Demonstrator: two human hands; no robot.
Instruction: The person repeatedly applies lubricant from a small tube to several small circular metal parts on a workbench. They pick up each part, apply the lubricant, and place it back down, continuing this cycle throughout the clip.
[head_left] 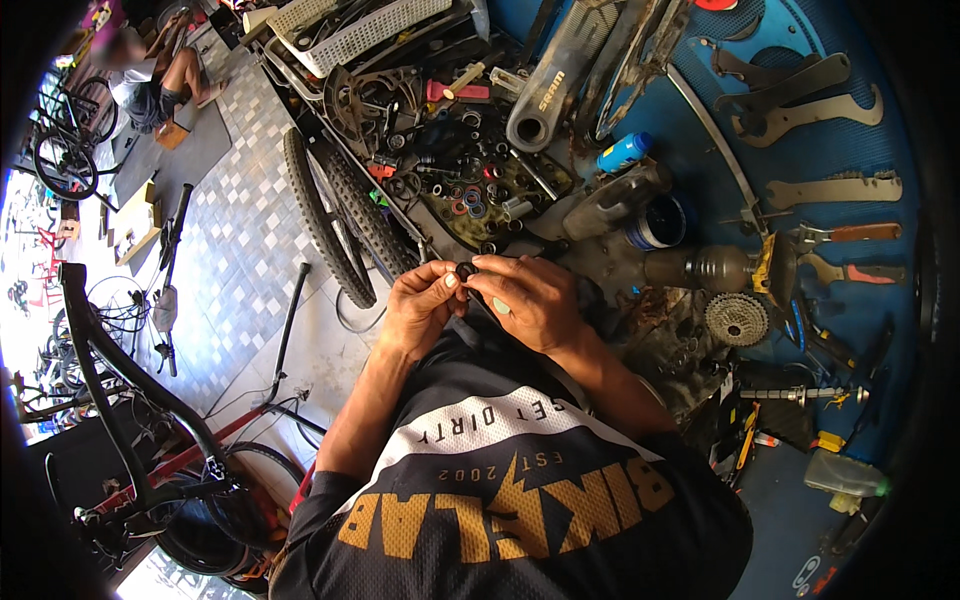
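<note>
Between the fingertips of both hands, in front of my chest, is a small dark round part [465, 271]; its exact kind is too small to make out. My left hand [424, 303] pinches it from the left, thumb and forefinger closed on it. From the right, the closed fingers of my right hand [530, 303] grip its other side. Just beyond the hands lies a greasy heap of small rings, bearings and bolts [472, 195] on the bench. Two knobby bicycle tyres [335, 215] stand to the left of it.
A cassette [738, 318], a blue bottle [624, 151] and an open jar [660, 220] are on the right of the bench. Flat wrenches [815, 120] hang on the blue board. A black bicycle frame [150, 390] stands at left. A person [150, 80] sits low at far left.
</note>
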